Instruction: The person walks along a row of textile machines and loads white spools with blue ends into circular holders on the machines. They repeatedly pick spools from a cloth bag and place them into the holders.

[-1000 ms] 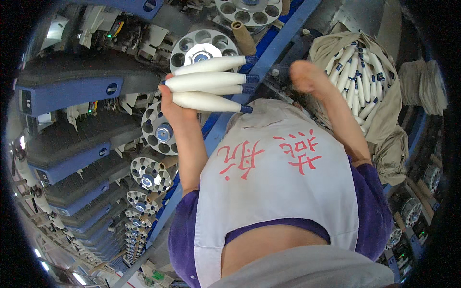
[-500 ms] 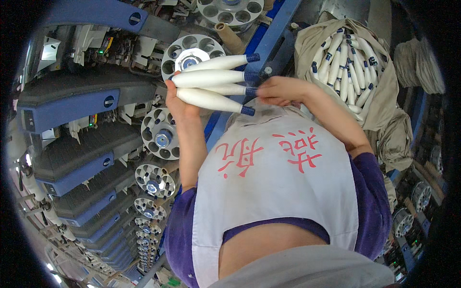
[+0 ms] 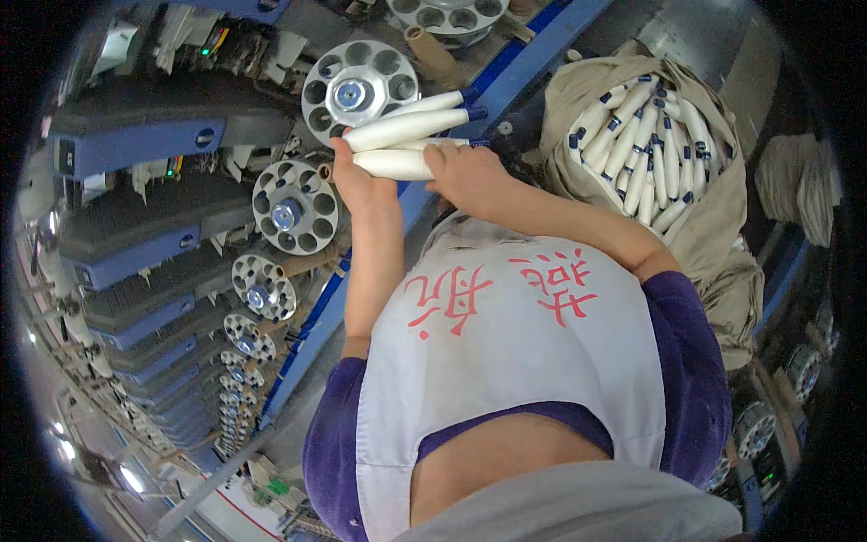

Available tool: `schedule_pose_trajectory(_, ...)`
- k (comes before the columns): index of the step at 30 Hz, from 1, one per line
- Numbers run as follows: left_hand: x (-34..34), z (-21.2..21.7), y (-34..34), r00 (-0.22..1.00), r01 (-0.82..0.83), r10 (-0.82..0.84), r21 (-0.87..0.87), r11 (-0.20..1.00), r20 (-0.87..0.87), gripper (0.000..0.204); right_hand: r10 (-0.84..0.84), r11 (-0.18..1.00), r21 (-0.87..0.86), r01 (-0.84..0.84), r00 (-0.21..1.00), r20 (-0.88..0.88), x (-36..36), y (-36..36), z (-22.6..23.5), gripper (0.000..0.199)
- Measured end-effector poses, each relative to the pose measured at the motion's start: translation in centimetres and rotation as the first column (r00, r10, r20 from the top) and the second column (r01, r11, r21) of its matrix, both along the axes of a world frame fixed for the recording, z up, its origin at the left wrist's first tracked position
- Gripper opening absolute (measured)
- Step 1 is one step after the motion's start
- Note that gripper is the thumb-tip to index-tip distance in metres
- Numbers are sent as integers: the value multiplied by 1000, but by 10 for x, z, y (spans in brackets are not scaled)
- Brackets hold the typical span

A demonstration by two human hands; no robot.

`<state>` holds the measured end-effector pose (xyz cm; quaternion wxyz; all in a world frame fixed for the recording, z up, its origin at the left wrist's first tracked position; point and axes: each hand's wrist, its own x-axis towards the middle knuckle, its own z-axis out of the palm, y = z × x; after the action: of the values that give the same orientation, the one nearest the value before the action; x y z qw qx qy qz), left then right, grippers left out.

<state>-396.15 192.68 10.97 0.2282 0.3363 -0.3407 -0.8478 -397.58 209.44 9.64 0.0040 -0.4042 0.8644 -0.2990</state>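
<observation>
In my left hand lies a bunch of several white yarn bobbins, fanned out, their dark blue tips pointing right. My fingers and thumb close round the bunch's left end. My right hand reaches across and is closed on the nearest bobbin, over its middle and right part; the palm side of this hand is hidden. Just behind the bunch stands a grey disc with round pockets and a shiny hub. A few of its pockets hold dark tips.
To my right, a beige cloth sack is full of similar bobbins. More pocketed discs run down the left beside blue and black machine arms. A brown cardboard cone and a blue rail are at the back.
My right hand has moved left from the bobbins' tips and closed on the nearest bobbin. My left hand has shifted slightly right with the bunch. The machines sit differently in view.
</observation>
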Motion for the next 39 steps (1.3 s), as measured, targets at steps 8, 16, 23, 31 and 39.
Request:
schedule_pose_trajectory(8, 49, -4, -86, 991, -97, 106, 107, 989, -81, 43, 9, 864, -193, 465, 369, 929, -35, 135, -17, 18)
schedule_pose_trajectory(16, 101, -17, -203, 842, 301, -239, 53, 952, -484, 44, 153, 838, -218, 500, 168, 974, -16, -21, -2, 31)
schedule_pose_trajectory(23, 122, -31, -231, 841, 388, -346, 16, 922, -416, 46, 481, 865, -449, 226, -115, 869, 74, -210, -12, 35)
schedule_pose_trajectory(31, 146, -40, -235, 943, 105, -28, 215, 971, -330, 44, 203, 979, -184, 88, -331, 921, 78, -146, 22, 31)
schedule_pose_trajectory(39, 131, -22, -203, 978, -21, 50, 142, 990, -203, 42, 840, 265, -189, 945, -131, 526, 58, 31, -34, 29)
